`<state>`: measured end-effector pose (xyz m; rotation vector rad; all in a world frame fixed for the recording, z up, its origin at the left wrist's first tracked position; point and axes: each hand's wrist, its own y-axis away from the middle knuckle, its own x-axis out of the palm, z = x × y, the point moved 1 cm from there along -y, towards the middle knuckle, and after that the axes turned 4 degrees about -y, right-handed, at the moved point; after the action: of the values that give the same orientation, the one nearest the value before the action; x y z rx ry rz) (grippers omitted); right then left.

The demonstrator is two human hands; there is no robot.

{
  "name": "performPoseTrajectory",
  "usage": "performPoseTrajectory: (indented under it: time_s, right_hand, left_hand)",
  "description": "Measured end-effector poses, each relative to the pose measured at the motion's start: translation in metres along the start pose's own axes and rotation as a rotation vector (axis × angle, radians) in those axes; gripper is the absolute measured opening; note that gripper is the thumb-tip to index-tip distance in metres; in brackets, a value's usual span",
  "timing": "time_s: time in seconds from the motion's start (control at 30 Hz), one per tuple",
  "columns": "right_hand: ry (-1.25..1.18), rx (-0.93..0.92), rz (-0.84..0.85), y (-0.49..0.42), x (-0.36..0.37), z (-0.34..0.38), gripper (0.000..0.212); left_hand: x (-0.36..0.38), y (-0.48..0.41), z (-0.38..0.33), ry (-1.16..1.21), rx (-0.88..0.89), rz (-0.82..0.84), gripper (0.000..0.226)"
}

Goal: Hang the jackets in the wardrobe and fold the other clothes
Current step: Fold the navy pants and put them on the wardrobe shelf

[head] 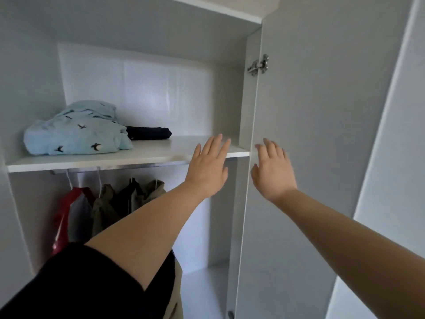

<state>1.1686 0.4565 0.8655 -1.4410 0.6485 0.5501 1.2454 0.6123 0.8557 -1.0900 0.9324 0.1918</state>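
I face an open white wardrobe. On its upper shelf (147, 155) lies a folded light-blue garment with dark bird prints (76, 132), and a folded dark navy garment (148, 132) lies just behind it. Under the shelf, several jackets hang on white hangers from a rail: a red and white one (66, 217), olive ones (103, 203) and a dark one (127, 195). My left hand (208, 166) reaches out flat, fingers straight, in front of the shelf's right end, holding nothing. My right hand (273, 169) is spread flat by the inner edge of the open door (310, 134).
The wardrobe door stands open on the right, with a metal hinge (258, 65) near its top. The wardrobe's left wall (20, 88) closes in that side. A white floor panel (202, 291) shows at the bottom of the hanging space.
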Motion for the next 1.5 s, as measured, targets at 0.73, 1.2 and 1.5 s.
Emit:
performPoseTrajectory:
  time_s: [0.73,1.2,1.5]
  right_hand:
    - [0.417,0.638,0.125,0.488,-0.339,-0.384,0.055]
    - [0.547,0.902,0.295,0.699,-0.403,-0.57,0.066]
    - [0.593,0.928,0.431,0.812,-0.421,-0.65,0.072]
  left_hand:
    - [-0.107,0.17,-0.646,0.503,0.589,0.068,0.07]
    - [-0.082,0.246,-0.946,0.696,0.84,0.235,0.072]
    - [-0.058,0.31,-1.089,0.715,0.899,0.364,0.075]
